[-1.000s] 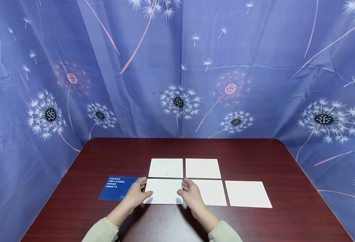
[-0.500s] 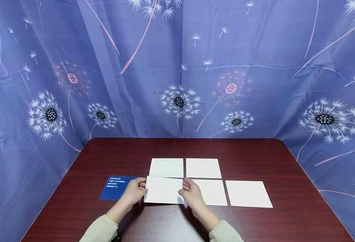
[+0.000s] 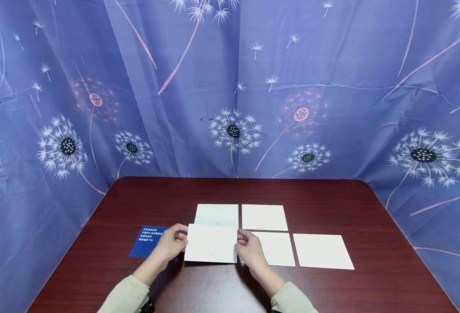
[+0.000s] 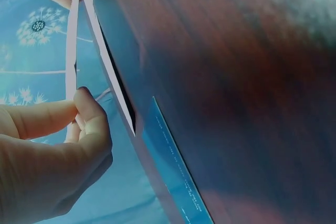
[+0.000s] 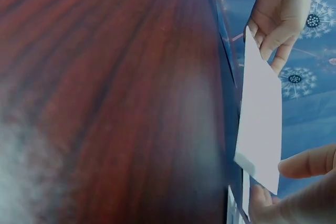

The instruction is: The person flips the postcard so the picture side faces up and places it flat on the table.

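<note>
A white rectangular card (image 3: 211, 244), with a tiny faint mark near its lower edge, is held up in front of me between both hands. My left hand (image 3: 170, 243) pinches its left edge between thumb and fingers. At the right edge, the thumb and fingers of my right hand (image 3: 250, 250) grip it. In the right wrist view the card (image 5: 260, 114) stands tilted, raised from the table. Beside my left hand lies a blue card (image 3: 147, 241) with white printed characters, partly covered by that hand. Behind the held card, another white card (image 3: 216, 214) shows its upper part.
More white cards lie flat: one at the back right (image 3: 264, 217), one partly behind my right hand (image 3: 277, 248), and one farther right (image 3: 323, 251). They rest on a dark red wooden table (image 3: 382, 243). A blue dandelion-print curtain (image 3: 190, 143) hangs around it.
Both hands have lifted the white card from the table and tilted its face toward me. It now overlaps the card behind it. The other cards have stayed put.
</note>
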Available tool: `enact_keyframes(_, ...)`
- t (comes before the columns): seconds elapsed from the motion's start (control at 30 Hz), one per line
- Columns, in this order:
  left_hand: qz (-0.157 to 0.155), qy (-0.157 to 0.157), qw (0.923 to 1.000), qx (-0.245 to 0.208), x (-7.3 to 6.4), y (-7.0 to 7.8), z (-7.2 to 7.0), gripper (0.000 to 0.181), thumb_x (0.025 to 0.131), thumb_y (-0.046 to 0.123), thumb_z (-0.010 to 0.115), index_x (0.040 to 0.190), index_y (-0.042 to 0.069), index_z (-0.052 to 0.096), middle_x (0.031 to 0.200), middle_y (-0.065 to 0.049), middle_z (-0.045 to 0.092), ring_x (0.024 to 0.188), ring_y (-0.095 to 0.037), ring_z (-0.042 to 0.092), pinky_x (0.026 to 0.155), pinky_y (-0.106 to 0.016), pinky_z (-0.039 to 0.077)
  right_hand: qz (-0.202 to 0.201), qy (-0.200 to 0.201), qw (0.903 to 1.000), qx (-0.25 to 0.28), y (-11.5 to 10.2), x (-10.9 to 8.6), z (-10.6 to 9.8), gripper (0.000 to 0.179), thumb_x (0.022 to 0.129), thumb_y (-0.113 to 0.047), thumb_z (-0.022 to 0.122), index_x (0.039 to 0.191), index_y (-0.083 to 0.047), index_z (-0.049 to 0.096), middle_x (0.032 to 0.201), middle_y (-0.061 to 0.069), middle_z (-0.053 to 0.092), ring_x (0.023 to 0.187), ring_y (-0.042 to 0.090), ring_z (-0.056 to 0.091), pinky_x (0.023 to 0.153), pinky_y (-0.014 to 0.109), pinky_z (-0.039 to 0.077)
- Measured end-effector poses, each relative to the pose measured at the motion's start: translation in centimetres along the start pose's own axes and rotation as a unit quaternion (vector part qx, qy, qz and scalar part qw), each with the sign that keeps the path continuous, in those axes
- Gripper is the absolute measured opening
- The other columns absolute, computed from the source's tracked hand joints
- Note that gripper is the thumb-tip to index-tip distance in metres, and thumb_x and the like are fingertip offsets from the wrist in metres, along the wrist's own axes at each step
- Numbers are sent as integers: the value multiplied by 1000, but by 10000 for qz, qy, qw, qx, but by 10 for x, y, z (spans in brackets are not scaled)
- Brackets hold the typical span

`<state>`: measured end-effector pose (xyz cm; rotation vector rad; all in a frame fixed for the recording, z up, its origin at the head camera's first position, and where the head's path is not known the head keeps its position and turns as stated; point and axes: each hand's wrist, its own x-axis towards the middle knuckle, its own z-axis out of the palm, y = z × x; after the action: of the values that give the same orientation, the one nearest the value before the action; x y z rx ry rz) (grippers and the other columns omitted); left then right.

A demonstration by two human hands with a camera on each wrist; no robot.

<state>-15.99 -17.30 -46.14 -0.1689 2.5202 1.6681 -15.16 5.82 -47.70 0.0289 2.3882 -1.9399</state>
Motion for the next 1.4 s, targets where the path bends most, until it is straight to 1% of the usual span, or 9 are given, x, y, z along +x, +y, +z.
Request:
enact_keyframes(0.17,-14,64,10000,-76,1,4,-2,23,85,-12,56,108,-9,58,80,-10,57,68,-16,57,66,-36,57,-337,343,9988,-78,-1,3,-3,40,76,13,52,115,16,58,94,18,62,79,19,58,64,15,47)
enact_keyframes(0.27,-28,130,9997,-221,2,4,-3,19,85,-11,57,104,-11,59,81,-11,59,70,-17,59,68,-35,58,-394,480,9980,79,-1,6,-6,40,75,14,55,115,13,61,90,18,63,73,15,56,60,13,45)
enact_keyframes(0.4,20,249,9989,-385,4,5,-2,13,84,-9,60,97,-11,61,78,-11,59,69,-16,61,68,-33,58,-350,571,9973,290,-3,9,-11,40,75,13,59,115,10,63,89,18,65,73,13,57,61,14,47)
enact_keyframes(0.5,59,305,9979,-561,5,7,-2,10,84,-10,62,94,-10,61,77,-10,60,67,-15,61,67,-32,58,-347,672,9963,403,-5,11,-14,32,77,12,62,109,11,65,89,19,67,73,13,60,63,15,49)
enact_keyframes(0.67,110,250,9963,-818,7,11,-3,11,85,-9,63,96,-9,61,75,-9,62,65,-17,62,62,-32,58,-279,841,9939,653,-9,13,-18,22,78,11,66,101,13,66,90,21,69,74,12,62,66,15,51)
enact_keyframes(0.83,132,233,9947,-992,7,13,-5,12,86,-6,65,97,-8,62,75,-8,62,66,-16,62,63,-30,59,-250,972,9913,853,-14,13,-20,22,78,10,67,100,12,67,89,21,69,74,11,60,64,15,51)
enact_keyframes(1.1,193,400,9920,-1184,9,14,-5,11,86,-4,66,95,-10,64,74,-9,64,66,-17,64,63,-29,58,-236,1192,9870,1048,-17,13,-20,21,77,9,68,97,9,70,84,14,69,72,9,60,65,17,52)
enact_keyframes(1.23,158,389,9903,-1328,8,15,-4,12,87,-5,65,96,-12,63,76,-10,64,67,-17,65,65,-28,59,-171,1218,9850,1212,-15,15,-19,21,77,9,68,98,9,69,87,14,70,73,8,62,68,18,54)
enact_keyframes(1.4,81,374,9866,-1587,6,15,-4,13,89,-7,61,99,-14,61,78,-12,64,71,-19,67,70,-30,59,-217,1170,9843,1305,-15,14,-18,20,79,6,71,99,8,70,90,15,71,74,7,62,69,18,53)
